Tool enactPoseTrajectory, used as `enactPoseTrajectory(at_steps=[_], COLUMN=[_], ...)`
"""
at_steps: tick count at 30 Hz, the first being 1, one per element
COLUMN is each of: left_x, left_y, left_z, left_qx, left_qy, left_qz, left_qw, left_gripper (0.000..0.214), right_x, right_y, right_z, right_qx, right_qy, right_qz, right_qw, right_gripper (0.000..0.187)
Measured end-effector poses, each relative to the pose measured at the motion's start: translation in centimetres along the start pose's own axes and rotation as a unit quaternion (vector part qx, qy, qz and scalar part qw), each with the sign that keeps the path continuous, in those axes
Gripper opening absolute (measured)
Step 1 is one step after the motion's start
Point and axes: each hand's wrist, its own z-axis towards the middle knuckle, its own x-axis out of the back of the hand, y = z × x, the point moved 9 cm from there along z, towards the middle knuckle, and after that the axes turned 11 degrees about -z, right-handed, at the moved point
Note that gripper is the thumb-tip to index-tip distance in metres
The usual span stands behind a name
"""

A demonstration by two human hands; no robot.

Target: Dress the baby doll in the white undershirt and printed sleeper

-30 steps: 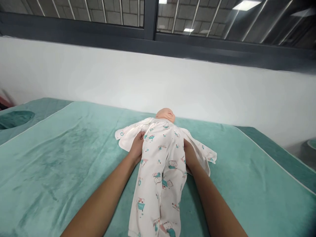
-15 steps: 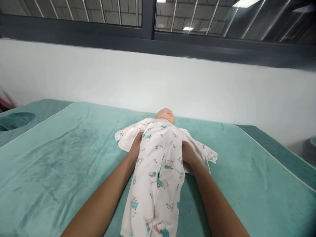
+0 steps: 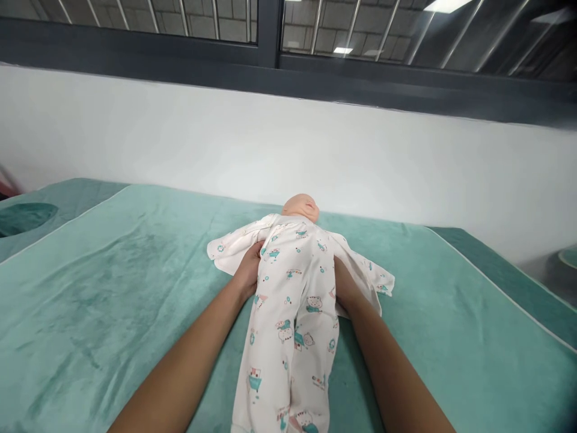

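A baby doll [image 3: 300, 205] lies on its back, head toward the wall, in a white printed long-sleeved top [image 3: 241, 237] whose sleeves spread to both sides. Matching baby pants [image 3: 288, 319] cover the doll's front, their legs running toward me. At the left side of the pants, my left hand [image 3: 249, 267] is closed on the fabric near the upper part. My right hand [image 3: 346, 285] grips the opposite side, its fingers hidden behind the cloth. The doll's body and legs are out of sight under the clothing.
Green plush fabric [image 3: 135, 288] with pale seam lines covers the surface around the doll. Behind it rises a white wall [image 3: 216, 144], with a dark-framed, barred window [image 3: 270, 54] above. A dark rounded object [image 3: 563, 264] stands at the right edge.
The lower pants legs have shifted slightly to the right. Both hands keep nearly the same place at the sides of the pants.
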Motion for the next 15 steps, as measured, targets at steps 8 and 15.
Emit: enactPoseTrajectory(at_steps=[8,15], left_x=[-0.7,-0.9], left_y=[0.7,0.9], left_z=[-0.5,-1.0], left_qx=[-0.027,0.018], left_qy=[-0.052,-0.057], left_qz=[0.049,0.013], left_qw=[0.997,0.998], left_gripper=[0.030,0.028], right_x=[0.2,0.5], right_y=[-0.8,-3.4], right_z=[0.0,-1.0], right_qx=[0.013,0.010], right_qy=[-0.017,-0.024], right_qz=[0.006,0.046], right_qw=[1.000,0.999], right_gripper=[0.037,0.037])
